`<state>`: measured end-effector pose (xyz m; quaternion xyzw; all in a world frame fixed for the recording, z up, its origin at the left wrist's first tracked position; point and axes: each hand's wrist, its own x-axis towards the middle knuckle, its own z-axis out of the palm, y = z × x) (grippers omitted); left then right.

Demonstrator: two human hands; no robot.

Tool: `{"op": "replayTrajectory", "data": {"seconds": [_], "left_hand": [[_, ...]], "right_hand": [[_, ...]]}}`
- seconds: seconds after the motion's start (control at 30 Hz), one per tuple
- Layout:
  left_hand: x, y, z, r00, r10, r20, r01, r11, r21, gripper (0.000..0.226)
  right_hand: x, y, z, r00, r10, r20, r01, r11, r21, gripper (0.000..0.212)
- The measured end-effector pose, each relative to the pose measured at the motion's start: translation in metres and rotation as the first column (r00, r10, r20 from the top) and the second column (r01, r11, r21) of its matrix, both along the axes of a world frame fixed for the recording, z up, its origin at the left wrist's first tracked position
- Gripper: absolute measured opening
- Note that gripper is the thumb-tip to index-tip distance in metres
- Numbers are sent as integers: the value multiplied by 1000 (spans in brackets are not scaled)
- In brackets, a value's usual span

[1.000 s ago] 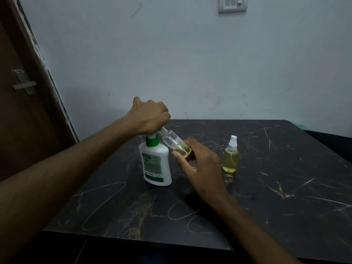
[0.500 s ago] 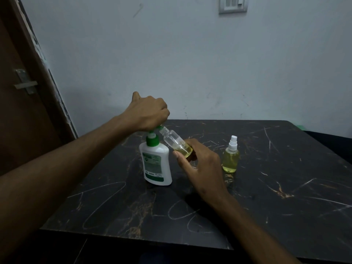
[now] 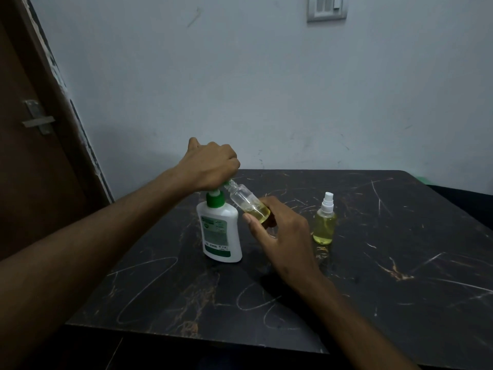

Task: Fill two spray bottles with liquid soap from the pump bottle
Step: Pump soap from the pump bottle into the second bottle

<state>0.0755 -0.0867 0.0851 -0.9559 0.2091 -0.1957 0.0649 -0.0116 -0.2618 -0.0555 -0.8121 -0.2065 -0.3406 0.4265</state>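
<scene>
Filling is under way on the uncapped clear plastic spray bottle (image 3: 249, 206): right hand (image 3: 280, 236) pinches its base, tilted to the spout, roughly a quarter full. Left hand (image 3: 210, 166) fingers curl over the white green-collared pump bottle (image 3: 220, 231) head. The capped yellow-filled spray bottle (image 3: 324, 222) apparently finished.

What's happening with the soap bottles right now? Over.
Left hand on pump bottle top. Right hand holds tilted open bottle at the nozzle, partly filled. Capped spray bottle stands aside. Nothing in the way.
</scene>
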Motion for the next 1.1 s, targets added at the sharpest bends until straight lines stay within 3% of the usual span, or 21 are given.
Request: {"op": "replayTrajectory", "data": {"seconds": [0.23,0.37,0.57,0.7,0.93,1.1], "left_hand": [[-1,2,7,999,-14,41,15,999,-33,54],[2,1,-1,999,-20,50,18,999,32,42],[2,2,6,999,-15,41,15,1000,5,53],[5,1,-2,998,-19,54,17,999,43,44],[2,3,3,999,-29,39,30,999,-28,60],[1,1,-5,999,-37,26,38,999,-34,56]], "right_hand": [[-1,0,0,1000,-3,4,3,1000,2,25],[0,0,-1,1000,-10,4,10,1000,-6,24],[-1,-1,-1,1000,1,-3,-1,1000,-5,23],[0,0,-1,1000,3,4,-3,1000,-7,22],[-3,-1,1,1000,7,3,-7,1000,0,22],[-2,0,1,1000,6,7,-6,1000,-2,22]]}}
